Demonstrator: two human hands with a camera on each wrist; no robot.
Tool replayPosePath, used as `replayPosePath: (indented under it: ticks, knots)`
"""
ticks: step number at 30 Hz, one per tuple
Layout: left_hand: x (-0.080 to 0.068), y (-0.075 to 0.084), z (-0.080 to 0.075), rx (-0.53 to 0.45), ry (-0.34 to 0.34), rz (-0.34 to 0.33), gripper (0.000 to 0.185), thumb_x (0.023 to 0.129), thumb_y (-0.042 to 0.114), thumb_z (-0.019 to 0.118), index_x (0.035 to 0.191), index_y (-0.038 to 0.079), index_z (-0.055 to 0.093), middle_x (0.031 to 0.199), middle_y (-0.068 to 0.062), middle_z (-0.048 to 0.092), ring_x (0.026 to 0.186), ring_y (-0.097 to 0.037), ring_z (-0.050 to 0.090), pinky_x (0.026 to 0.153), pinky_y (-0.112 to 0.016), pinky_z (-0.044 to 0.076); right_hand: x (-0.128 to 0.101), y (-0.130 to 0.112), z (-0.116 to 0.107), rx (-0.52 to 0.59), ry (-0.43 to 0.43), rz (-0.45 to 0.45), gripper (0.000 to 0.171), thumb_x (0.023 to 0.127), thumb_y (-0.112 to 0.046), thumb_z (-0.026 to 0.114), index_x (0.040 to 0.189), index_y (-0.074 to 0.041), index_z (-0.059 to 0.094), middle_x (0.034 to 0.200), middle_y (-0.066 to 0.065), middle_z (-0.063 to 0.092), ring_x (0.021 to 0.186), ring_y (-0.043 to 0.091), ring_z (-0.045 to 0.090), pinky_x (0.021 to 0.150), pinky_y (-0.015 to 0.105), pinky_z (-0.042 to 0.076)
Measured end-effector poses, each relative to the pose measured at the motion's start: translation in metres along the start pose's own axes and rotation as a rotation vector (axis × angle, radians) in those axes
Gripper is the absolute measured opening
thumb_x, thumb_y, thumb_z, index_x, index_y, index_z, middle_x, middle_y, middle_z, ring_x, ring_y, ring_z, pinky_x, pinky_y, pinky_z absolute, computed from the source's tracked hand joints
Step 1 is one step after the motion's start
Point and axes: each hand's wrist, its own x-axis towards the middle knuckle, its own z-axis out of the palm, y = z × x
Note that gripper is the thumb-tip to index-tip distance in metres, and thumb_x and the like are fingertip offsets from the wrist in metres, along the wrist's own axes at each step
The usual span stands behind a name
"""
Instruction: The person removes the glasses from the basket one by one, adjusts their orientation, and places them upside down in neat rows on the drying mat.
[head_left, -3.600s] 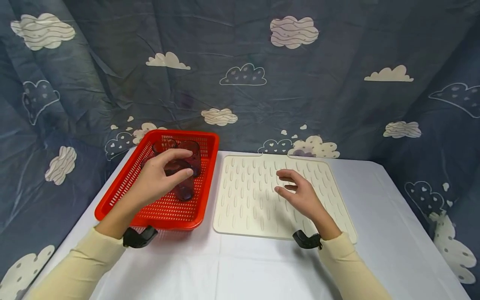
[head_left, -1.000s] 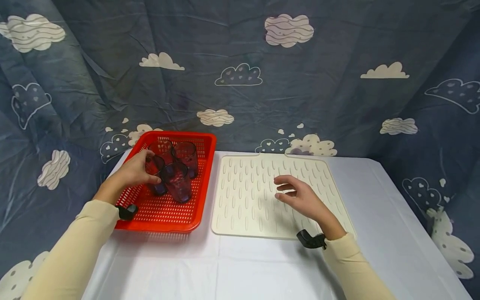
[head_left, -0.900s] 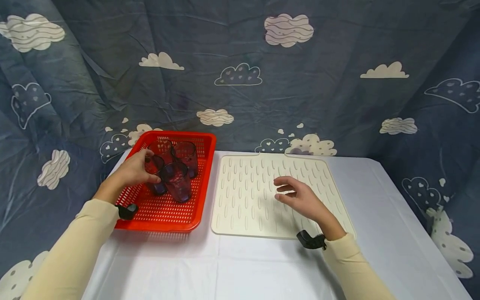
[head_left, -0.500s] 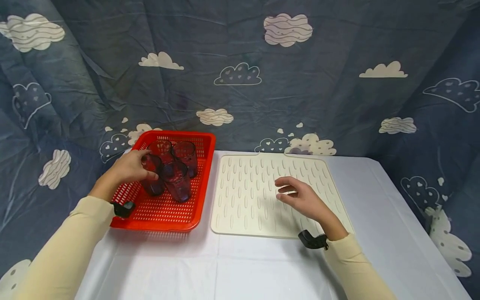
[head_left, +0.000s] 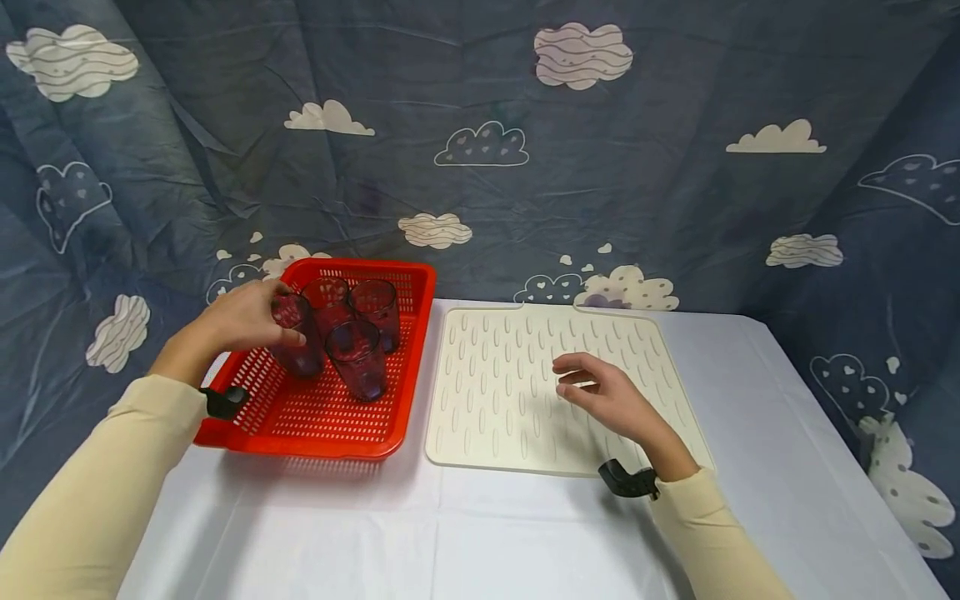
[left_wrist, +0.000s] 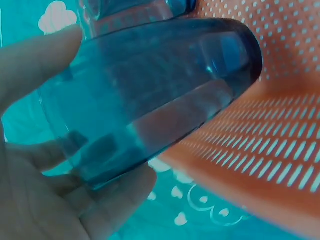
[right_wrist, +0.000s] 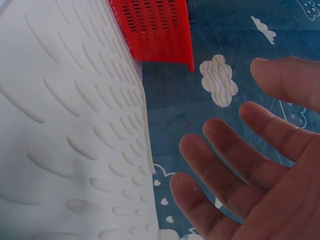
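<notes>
Head view: left hand [head_left: 243, 317] is gripping the leftmost purple tumbler [head_left: 295, 335], tilted, in the red basket [head_left: 330, 417] beside three upright ones, presumably lifting it, while right hand [head_left: 611, 400] is hovering, fingers loosely spread, above the cream mat [head_left: 487, 392].

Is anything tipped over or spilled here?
Nothing is spilled. One purple glass leans over in the red basket, but only because the left hand holds it. The other three glasses stand upright.
</notes>
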Motion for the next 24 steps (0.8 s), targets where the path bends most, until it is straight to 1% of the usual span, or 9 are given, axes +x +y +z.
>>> replayPosePath:
  ticks: [3, 7, 10, 14, 18, 24]
  knots:
    - [-0.001, 0.000, -0.009, 0.009, -0.010, 0.020, 0.081, 0.074, 0.036, 0.081, 0.132, -0.009, 0.047, 0.124, -0.031, 0.060, 0.110, -0.045, 0.058, 0.094, -0.065, 0.048, 0.000, 0.000, -0.001, 0.002, -0.003, 0.000, 0.038, 0.095, -0.015, 0.066, 0.130, -0.002, 0.058, 0.128, 0.020, 0.064, 0.114, 0.037, 0.065, 0.096, 0.051, 0.054]
    - [-0.003, 0.001, -0.024, 0.012, -0.032, 0.010, 0.085, 0.073, 0.037, 0.081, 0.134, -0.009, 0.043, 0.125, -0.032, 0.059, 0.108, -0.043, 0.058, 0.095, -0.065, 0.047, -0.001, 0.001, -0.003, -0.002, 0.001, -0.006, 0.037, 0.095, -0.014, 0.065, 0.130, -0.002, 0.058, 0.128, 0.021, 0.064, 0.114, 0.037, 0.065, 0.096, 0.051, 0.053]
    - [-0.005, 0.003, -0.035, 0.024, -0.031, -0.010, 0.089, 0.073, 0.040, 0.081, 0.138, -0.005, 0.040, 0.129, -0.031, 0.057, 0.107, -0.042, 0.056, 0.093, -0.064, 0.048, -0.002, 0.001, -0.005, -0.006, 0.004, -0.005, 0.036, 0.095, -0.013, 0.064, 0.129, -0.002, 0.058, 0.128, 0.020, 0.064, 0.114, 0.037, 0.065, 0.096, 0.051, 0.053]
    - [-0.008, 0.004, -0.049, 0.036, -0.020, -0.019, 0.092, 0.075, 0.041, 0.080, 0.146, 0.002, 0.036, 0.134, -0.030, 0.054, 0.111, -0.043, 0.053, 0.091, -0.064, 0.047, -0.002, 0.003, -0.006, -0.007, -0.008, 0.002, 0.037, 0.096, -0.015, 0.064, 0.130, -0.003, 0.057, 0.128, 0.021, 0.063, 0.114, 0.036, 0.065, 0.096, 0.052, 0.053]
    - [-0.009, 0.006, -0.064, 0.022, -0.007, -0.027, 0.091, 0.076, 0.042, 0.079, 0.150, 0.010, 0.035, 0.134, -0.029, 0.053, 0.115, -0.046, 0.049, 0.090, -0.066, 0.048, -0.004, 0.003, -0.008, -0.015, -0.015, 0.009, 0.037, 0.097, -0.016, 0.063, 0.131, -0.003, 0.057, 0.130, 0.020, 0.063, 0.115, 0.037, 0.064, 0.097, 0.053, 0.053]
    - [-0.013, 0.012, -0.084, 0.016, 0.031, -0.049, 0.089, 0.079, 0.049, 0.075, 0.151, 0.014, 0.034, 0.131, -0.029, 0.053, 0.113, -0.045, 0.048, 0.089, -0.066, 0.047, -0.004, 0.001, -0.011, -0.030, -0.022, 0.008, 0.037, 0.097, -0.016, 0.063, 0.131, -0.003, 0.057, 0.130, 0.020, 0.063, 0.115, 0.037, 0.064, 0.096, 0.052, 0.053]
